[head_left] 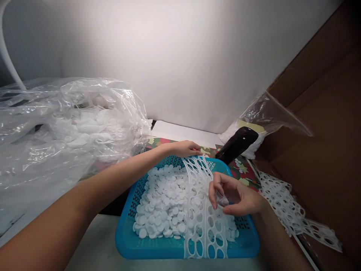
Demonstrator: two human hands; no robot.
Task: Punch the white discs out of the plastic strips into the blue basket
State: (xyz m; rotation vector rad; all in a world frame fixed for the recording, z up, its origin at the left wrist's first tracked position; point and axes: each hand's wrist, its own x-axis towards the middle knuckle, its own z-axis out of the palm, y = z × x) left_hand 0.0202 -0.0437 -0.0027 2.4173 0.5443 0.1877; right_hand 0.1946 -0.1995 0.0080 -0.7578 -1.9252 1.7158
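Observation:
A white sheet strip with rows of round holes (207,226) lies across the right part of a blue plastic basket (180,253), from the far rim to the near rim. My left hand (186,148) is at the far rim, its fingers closed on the strip's far end. Over the strip's right side hovers my right hand (239,194), fingers curled and thumb apart from them. A small whitish bit shows by its fingertips; I cannot make out whether it is touched. Many small white round discs (165,210) fill the basket, some seen through the holes.
A large clear plastic bag (113,90) with white pieces is at left. Behind the basket's right corner stands a dark purple-black handle-like object (238,143), near another clear bag (270,113). More holed strips (284,203) lie at right beside a cardboard wall (329,113).

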